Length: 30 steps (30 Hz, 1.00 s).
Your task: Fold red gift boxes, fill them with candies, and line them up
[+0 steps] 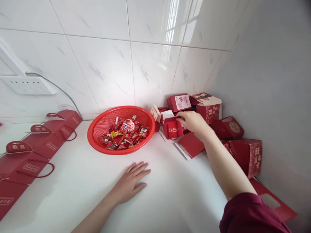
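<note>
My left hand (132,181) lies flat on the white table, fingers spread, with nothing in it. It rests just in front of a red plastic basket (93,145) that holds a heap of wrapped candies (126,132), mostly red, one yellow. Over at the pile of boxes, my right hand (190,120) has its fingers closed on the upper edge of a small red gift box (173,128) with a cord handle and gold lettering. The fingertips are partly hidden, so the exact grip is unclear. A flat red box (191,145) lies beneath my right wrist.
Several red gift boxes (39,142) with cord handles stand in a row along the left. More red boxes (246,155) pile up against the right wall. Behind is a tiled wall (102,71) with a socket strip (28,85) and a grey cable (64,89).
</note>
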Available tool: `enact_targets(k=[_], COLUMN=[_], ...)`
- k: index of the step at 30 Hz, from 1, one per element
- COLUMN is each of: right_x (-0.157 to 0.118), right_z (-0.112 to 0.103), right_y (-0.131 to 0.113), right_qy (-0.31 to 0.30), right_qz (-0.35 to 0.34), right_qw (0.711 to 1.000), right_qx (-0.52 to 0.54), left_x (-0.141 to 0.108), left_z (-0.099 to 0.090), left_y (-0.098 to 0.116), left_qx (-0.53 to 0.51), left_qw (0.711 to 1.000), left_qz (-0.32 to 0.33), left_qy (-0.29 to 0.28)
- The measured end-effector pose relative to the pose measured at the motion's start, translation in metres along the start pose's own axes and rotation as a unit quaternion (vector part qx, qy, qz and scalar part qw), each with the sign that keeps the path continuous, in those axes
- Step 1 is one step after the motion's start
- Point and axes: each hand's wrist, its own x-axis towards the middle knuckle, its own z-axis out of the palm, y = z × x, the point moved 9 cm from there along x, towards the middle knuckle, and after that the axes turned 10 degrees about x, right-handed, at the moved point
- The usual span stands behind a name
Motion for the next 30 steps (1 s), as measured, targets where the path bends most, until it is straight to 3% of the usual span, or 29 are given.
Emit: enact_targets(k=[3, 5, 8, 11, 14, 16, 20, 26, 30], right_x=[-0.029, -0.05, -0.08, -0.103, -0.116, -0.117, -0.115, -0.121, -0.125], right_z=[-0.042, -0.051, -0.037, -0.006, 0.022, 0.026, 0.015, 0.017, 0.032], right_y=[-0.006, -0.024, -0.064, -0.095, -0.108, -0.105, -0.108, -0.148, -0.169], right_qy=[0.061, 0.053, 0.008, -0.049, -0.115, -0.108, -0.061, -0.078, -0.122], right_qz=[0.0, -0.035, -0.112, -0.176, -0.208, -0.197, -0.188, -0.264, -0.307], right_qw=[0.991, 0.978, 0.958, 0.932, 0.921, 0.928, 0.934, 0.905, 0.879], right_qx=[0.117, 0.199, 0.265, 0.312, 0.307, 0.296, 0.299, 0.323, 0.345], left_x=[-0.001, -0.003, -0.013, -0.034, -0.055, -0.061, -0.055, -0.044, -0.033], left_z=[0.0, -0.004, -0.031, -0.082, -0.13, -0.15, -0.155, -0.14, -0.126], left_y=[0.0, -0.002, -0.001, 0.005, 0.013, 0.017, 0.025, 0.04, 0.052], left_qx=[-0.007, -0.005, -0.001, 0.005, 0.013, 0.014, 0.002, 0.014, 0.051], left_qw=[1.0, 0.999, 0.991, 0.96, 0.924, 0.916, 0.936, 0.959, 0.985], left_qz=[0.003, 0.0, 0.011, 0.027, 0.021, 0.007, -0.017, -0.014, 0.033], left_qy=[0.017, 0.041, 0.132, 0.279, 0.381, 0.401, 0.351, 0.284, 0.164])
